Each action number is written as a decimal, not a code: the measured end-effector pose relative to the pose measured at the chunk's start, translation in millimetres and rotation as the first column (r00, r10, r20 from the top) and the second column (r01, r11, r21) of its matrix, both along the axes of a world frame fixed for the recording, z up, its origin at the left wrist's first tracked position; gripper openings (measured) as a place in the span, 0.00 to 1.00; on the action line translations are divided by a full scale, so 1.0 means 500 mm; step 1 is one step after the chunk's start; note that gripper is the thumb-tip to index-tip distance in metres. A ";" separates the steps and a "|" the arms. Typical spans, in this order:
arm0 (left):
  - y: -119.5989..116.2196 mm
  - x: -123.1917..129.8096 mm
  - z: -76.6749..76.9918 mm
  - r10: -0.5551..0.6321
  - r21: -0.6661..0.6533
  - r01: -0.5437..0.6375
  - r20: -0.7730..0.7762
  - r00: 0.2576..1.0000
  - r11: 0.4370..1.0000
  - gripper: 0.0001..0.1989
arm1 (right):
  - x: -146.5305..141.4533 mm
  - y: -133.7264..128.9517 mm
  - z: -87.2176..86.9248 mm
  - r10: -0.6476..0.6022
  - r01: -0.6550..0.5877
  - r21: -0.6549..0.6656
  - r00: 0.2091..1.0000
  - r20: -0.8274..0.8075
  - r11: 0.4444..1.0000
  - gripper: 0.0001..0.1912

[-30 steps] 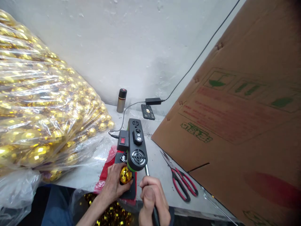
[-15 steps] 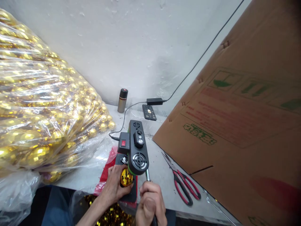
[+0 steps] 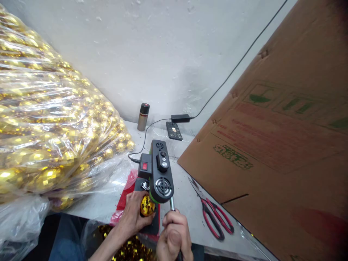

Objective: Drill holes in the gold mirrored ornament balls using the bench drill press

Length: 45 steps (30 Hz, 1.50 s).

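Observation:
A small gold mirror ball is gripped between the thumb and fingers of my left hand. It sits on the dark base of a small black bench drill press, below the machine's head. My right hand is wrapped around the machine's lever, whose metal rod runs up to the head's right side. The tool tip above the ball is hidden by the head. A red switch shows on the box at the machine's left.
Left, a clear plastic bag bulges with gold balls. Right, a large cardboard box leans over the table. Red-handled scissors lie before it. At the back are a bottle, a phone and a power adapter.
The whole view has shifted slightly. Both hands keep the same hold on the ball and the lever.

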<state>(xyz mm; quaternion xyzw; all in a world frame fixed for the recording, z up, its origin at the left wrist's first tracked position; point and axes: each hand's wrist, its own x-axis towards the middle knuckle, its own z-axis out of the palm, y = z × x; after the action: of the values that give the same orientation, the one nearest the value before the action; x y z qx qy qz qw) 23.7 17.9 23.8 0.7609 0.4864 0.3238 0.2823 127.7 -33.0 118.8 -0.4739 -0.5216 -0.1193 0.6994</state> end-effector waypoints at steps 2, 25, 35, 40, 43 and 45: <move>-0.001 0.000 -0.001 0.009 0.001 -0.009 0.001 1.000 1.000 0.20 | -0.001 0.001 -0.002 -0.010 0.010 0.006 1.000 -0.007 1.000 0.21; 0.001 0.008 0.004 0.012 -0.008 -0.012 -0.012 1.000 1.000 0.20 | 0.005 0.002 -0.017 -0.001 0.001 0.013 1.000 0.013 1.000 0.21; 0.005 0.012 0.010 0.037 -0.003 -0.037 -0.044 0.998 0.999 0.19 | 0.002 0.019 -0.023 -0.005 0.007 0.087 1.000 -0.019 0.996 0.22; 0.004 0.014 0.007 0.050 0.001 -0.050 -0.034 0.998 0.999 0.19 | 0.003 0.018 -0.050 -0.007 0.006 0.103 1.000 0.012 0.995 0.22; 0.002 0.016 0.003 0.056 0.017 -0.056 -0.012 0.998 0.998 0.20 | 0.003 0.009 -0.082 -0.024 0.024 0.054 1.000 -0.002 0.998 0.21; 0.002 0.016 0.001 0.059 0.023 -0.059 0.007 0.998 0.998 0.20 | 0.009 0.007 -0.104 -0.004 0.004 0.025 1.000 0.030 1.000 0.20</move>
<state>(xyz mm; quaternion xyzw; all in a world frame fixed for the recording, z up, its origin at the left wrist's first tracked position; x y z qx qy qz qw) 31.9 18.8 24.5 0.7484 0.5039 0.3400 0.2653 132.1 -29.7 66.7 -0.4642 -0.5294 -0.1343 0.6973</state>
